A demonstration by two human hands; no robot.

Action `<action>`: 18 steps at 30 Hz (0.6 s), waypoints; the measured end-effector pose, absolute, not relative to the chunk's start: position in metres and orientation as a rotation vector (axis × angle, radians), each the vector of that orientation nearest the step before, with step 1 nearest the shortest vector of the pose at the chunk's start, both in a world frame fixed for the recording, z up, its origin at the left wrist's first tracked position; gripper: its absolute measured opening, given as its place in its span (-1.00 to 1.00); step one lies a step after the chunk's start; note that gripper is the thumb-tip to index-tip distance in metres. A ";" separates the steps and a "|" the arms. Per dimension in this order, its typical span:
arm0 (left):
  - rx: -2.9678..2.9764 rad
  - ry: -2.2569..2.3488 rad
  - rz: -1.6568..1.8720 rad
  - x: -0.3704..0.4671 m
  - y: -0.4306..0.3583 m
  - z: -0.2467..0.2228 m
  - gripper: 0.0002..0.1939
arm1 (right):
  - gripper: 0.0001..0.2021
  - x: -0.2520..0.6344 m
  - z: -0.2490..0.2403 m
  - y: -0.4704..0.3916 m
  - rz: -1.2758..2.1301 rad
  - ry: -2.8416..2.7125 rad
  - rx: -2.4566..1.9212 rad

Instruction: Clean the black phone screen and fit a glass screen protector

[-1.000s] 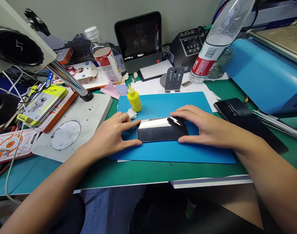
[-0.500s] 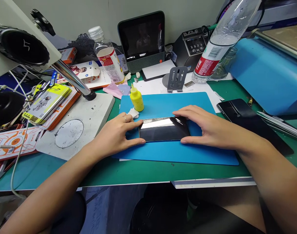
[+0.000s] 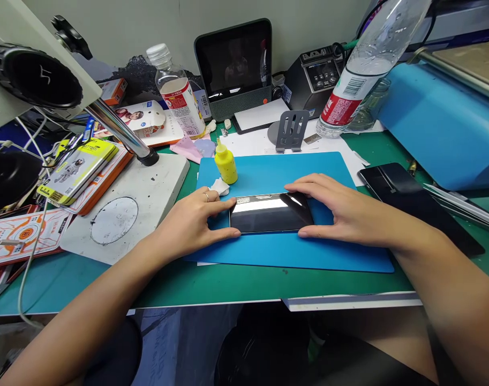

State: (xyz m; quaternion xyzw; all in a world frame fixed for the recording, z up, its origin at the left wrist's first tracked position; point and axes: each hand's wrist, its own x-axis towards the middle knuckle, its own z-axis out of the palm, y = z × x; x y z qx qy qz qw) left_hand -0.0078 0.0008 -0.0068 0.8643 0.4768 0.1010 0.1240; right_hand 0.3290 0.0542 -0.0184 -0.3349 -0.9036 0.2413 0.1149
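A black phone (image 3: 271,214) with a shiny screen lies lengthwise across the blue mat (image 3: 288,252). My left hand (image 3: 198,217) grips its left end, with the thumb at the near edge and the fingers at the far edge. At the right end, my right hand (image 3: 332,209) holds the same phone between thumb and fingers. Just behind my left hand are a crumpled white tissue (image 3: 219,186) and a small yellow bottle (image 3: 225,163) standing upright.
On the left are a white stand base (image 3: 148,203) and stacked boxes (image 3: 77,169). Behind the mat stand a grey phone holder (image 3: 291,130), a dark display (image 3: 234,64) and plastic bottles (image 3: 182,104). A black flat panel (image 3: 421,206) lies on the right.
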 end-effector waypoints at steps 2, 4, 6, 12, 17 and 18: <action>2.508 1.398 0.288 -0.007 0.001 -0.006 -0.41 | -0.19 0.330 -0.019 0.054 0.714 -2.651 -0.993; 2.501 1.402 0.285 -0.007 0.001 -0.006 -0.41 | -0.17 0.330 -0.019 0.054 0.712 -2.649 -1.006; 2.505 1.403 0.289 -0.007 0.001 -0.007 -0.41 | -0.12 0.330 -0.018 0.055 0.687 -2.638 -1.024; 2.523 1.389 0.353 -0.008 0.001 -0.009 -0.41 | -0.15 0.328 -0.017 0.056 0.616 -2.633 -1.033; 2.502 1.380 0.350 -0.008 0.001 -0.009 -0.40 | -0.21 0.330 -0.018 0.057 0.613 -2.651 -1.053; 2.500 1.382 0.352 -0.008 0.002 -0.009 -0.41 | -0.21 0.331 -0.019 0.057 0.615 -2.653 -1.059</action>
